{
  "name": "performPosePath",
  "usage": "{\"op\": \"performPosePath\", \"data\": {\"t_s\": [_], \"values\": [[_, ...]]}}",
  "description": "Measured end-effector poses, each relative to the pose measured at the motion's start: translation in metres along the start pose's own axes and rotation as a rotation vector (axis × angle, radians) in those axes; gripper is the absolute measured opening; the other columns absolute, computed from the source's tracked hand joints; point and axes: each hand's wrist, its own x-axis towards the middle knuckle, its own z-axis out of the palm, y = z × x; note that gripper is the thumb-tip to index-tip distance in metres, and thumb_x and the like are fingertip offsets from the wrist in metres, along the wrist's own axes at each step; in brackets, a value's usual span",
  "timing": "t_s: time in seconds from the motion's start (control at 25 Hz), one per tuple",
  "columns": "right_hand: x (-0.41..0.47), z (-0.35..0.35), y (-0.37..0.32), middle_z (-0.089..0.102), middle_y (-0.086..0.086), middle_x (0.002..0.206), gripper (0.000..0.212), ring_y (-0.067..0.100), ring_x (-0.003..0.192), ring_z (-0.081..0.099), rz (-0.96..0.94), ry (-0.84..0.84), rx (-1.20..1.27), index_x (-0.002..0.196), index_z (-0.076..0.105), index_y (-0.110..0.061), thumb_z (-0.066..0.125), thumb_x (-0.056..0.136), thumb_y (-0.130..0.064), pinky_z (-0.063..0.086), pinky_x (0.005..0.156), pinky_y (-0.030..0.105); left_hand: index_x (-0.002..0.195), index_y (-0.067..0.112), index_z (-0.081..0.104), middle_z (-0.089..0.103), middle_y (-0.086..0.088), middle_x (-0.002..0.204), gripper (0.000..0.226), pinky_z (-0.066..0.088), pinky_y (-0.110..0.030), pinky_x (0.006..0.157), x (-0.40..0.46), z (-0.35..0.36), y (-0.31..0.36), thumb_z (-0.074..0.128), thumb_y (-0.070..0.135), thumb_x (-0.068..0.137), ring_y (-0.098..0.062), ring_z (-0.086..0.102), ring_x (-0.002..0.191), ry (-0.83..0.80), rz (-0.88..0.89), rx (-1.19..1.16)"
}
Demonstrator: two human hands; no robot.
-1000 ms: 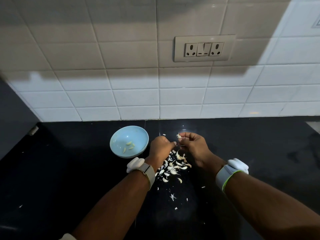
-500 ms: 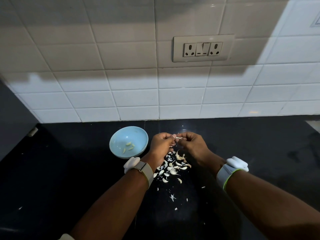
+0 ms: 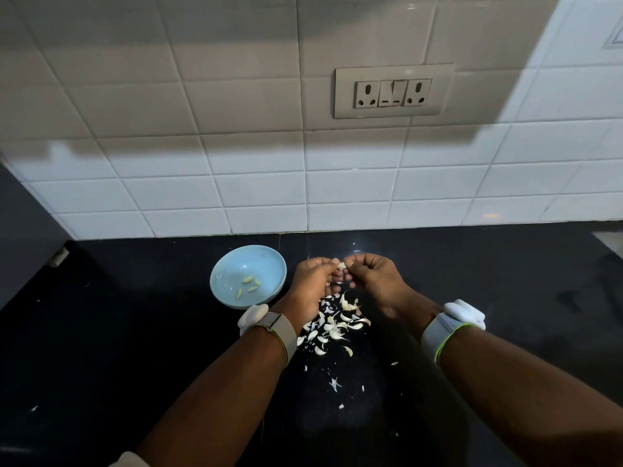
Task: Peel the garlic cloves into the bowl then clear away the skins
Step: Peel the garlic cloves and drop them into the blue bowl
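Two hands pinching one garlic clove [image 3: 342, 265] above the black counter [image 3: 135, 332].
My left hand [image 3: 312, 286] and right hand [image 3: 374, 281] curl round it; I should strip skin over the pile of skins [image 3: 332, 326], then drop it left into the blue bowl [image 3: 247, 276].

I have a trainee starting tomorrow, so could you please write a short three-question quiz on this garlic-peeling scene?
1. True or false: the blue bowl already holds peeled cloves.
2. Where does the pile of skins lie? A) in the bowl B) on the black counter C) on a plate
3. Fill in: the left hand and right hand together pinch a garlic ____.

Key: 1 true; 2 B; 3 clove.
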Motion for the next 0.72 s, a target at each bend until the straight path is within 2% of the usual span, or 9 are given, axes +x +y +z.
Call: {"op": "performPosePath", "data": {"t_s": [0.12, 0.28, 0.52, 0.64, 0.72], "values": [[-0.0009, 0.0008, -0.0014, 0.070, 0.009, 0.079, 0.006, 0.013, 0.069, 0.064, -0.021, -0.030, 0.048, 0.101, 0.070, -0.003, 0.065, 0.098, -0.003, 0.057, 0.066, 0.022, 0.091, 0.009, 0.065, 0.064, -0.002, 0.070, 0.015, 0.053, -0.026, 0.059, -0.0005, 0.0038, 0.0038, 0.058, 0.016, 0.103, -0.011, 0.064, 0.062, 0.007, -0.044, -0.072], [-0.0020, -0.0007, -0.0043, 0.070, 0.012, 0.084, 0.008, 0.016, 0.073, 0.066, -0.023, -0.047, 0.073, 0.100, 0.070, -0.004, 0.064, 0.096, 0.002, 0.059, 0.075, 0.026, 0.092, 0.011, 0.063, 0.060, -0.004, 0.075, 0.015, 0.053, -0.027, 0.057, 0.0015, 0.0033, 0.0045, 0.058, 0.019, 0.103, -0.013, 0.062, 0.064, 0.015, -0.076, -0.125], [-0.0018, -0.0012, -0.0027, 0.069, 0.008, 0.084, 0.018, 0.013, 0.071, 0.065, -0.039, -0.002, 0.078, 0.106, 0.068, -0.005, 0.066, 0.093, 0.008, 0.059, 0.069, 0.022, 0.081, 0.013, 0.058, 0.057, -0.001, 0.067, 0.030, 0.053, -0.025, 0.052, -0.0021, 0.0056, 0.0028, 0.060, 0.035, 0.102, -0.012, 0.057, 0.059, 0.069, -0.047, 0.093], [-0.0032, -0.0004, -0.0036, 0.067, 0.009, 0.084, 0.019, 0.013, 0.069, 0.064, -0.056, 0.045, 0.056, 0.105, 0.067, -0.004, 0.065, 0.093, 0.009, 0.058, 0.067, 0.020, 0.094, 0.010, 0.066, 0.062, -0.002, 0.081, 0.017, 0.055, -0.026, 0.055, -0.0003, 0.0033, -0.0027, 0.055, 0.020, 0.104, -0.012, 0.059, 0.068, 0.106, -0.044, 0.189], [-0.0036, -0.0012, -0.0043, 0.068, 0.009, 0.084, 0.018, 0.012, 0.069, 0.064, -0.062, 0.070, 0.043, 0.104, 0.067, -0.005, 0.065, 0.093, 0.009, 0.058, 0.067, 0.020, 0.107, 0.012, 0.068, 0.063, -0.001, 0.089, 0.021, 0.055, -0.029, 0.059, -0.0022, 0.0025, -0.0023, 0.049, 0.005, 0.100, -0.013, 0.059, 0.075, 0.119, -0.056, 0.214]]}}
